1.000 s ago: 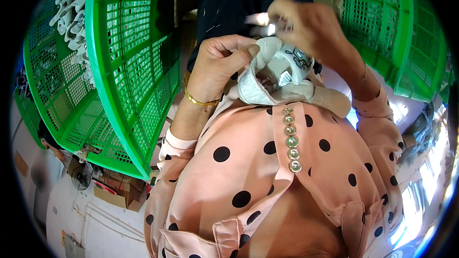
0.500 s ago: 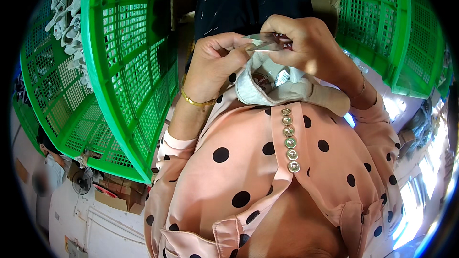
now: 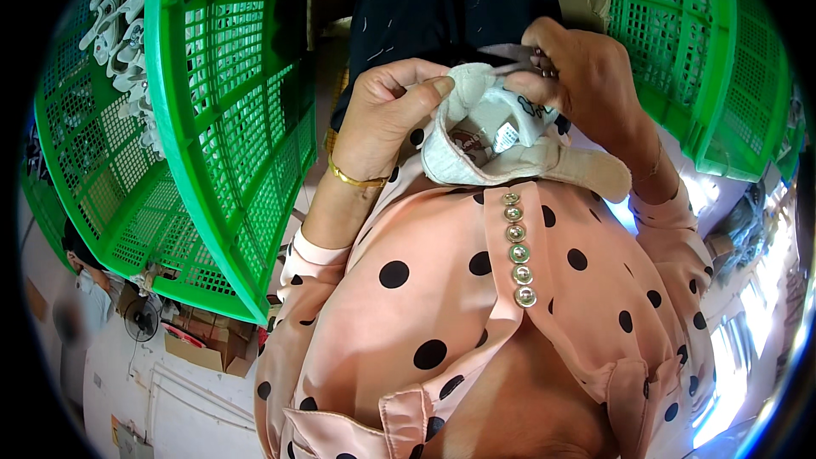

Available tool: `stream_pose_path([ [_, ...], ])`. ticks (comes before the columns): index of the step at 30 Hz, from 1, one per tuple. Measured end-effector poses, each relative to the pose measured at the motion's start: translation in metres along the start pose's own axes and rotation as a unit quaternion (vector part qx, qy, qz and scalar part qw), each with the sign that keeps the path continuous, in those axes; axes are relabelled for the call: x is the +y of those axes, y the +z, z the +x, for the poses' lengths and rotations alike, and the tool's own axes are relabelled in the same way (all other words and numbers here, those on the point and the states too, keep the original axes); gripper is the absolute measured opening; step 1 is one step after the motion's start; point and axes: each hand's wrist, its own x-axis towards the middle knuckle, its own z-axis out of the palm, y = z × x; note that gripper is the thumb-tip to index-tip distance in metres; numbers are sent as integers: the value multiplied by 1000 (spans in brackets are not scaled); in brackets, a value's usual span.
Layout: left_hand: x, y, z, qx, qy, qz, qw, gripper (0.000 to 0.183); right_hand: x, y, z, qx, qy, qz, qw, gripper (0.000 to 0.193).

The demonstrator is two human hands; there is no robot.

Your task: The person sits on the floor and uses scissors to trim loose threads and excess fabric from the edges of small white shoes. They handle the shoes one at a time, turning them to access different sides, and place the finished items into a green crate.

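Observation:
A small pale grey cloth shoe (image 3: 450, 157) is in front of my chest, its opening facing up. A white label and a brown print show inside, and a rounded strap (image 3: 599, 172) sticks out to the right. My left hand (image 3: 395, 106) pinches the far left edge of the shoe between thumb and fingers. Beyond the shoe's right side, my right hand (image 3: 586, 76) is closed around metal thread snips (image 3: 508, 53). Their blades point left and look blurred, just above the far edge of the shoe. The fingers of this hand partly hide the snips.
A green mesh basket (image 3: 191, 119) rises close to my left arm. Many similar grey shoes (image 3: 119, 34) are heaped beyond its rim. Another green basket (image 3: 671, 51) stands at the right. Farther back at left are a fan (image 3: 142, 320), cardboard boxes (image 3: 204, 344) and a person (image 3: 92, 293).
My right hand has moved right and slightly away with the snips, whose blades have left my left fingertips. More of the shoe's inside shows, while my left hand has barely moved.

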Motion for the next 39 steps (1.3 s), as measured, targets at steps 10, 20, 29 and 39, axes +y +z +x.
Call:
stream_pose_path([
  [10,6,3,1,-15,-13,16,1000,14,-7,1,7,-9,-23,-78,997,50],
  [20,3,1,1,-16,-4,-17,1000,14,-14,-2,2,-22,-52,-170,984,49],
  [29,3,3,0,2,-15,-13,1000,13,-15,-1,1,-14,-54,-172,984,48],
  [39,-1,3,0,10,-17,-25,999,12,-15,2,-1,-18,-49,-142,989,46],
])
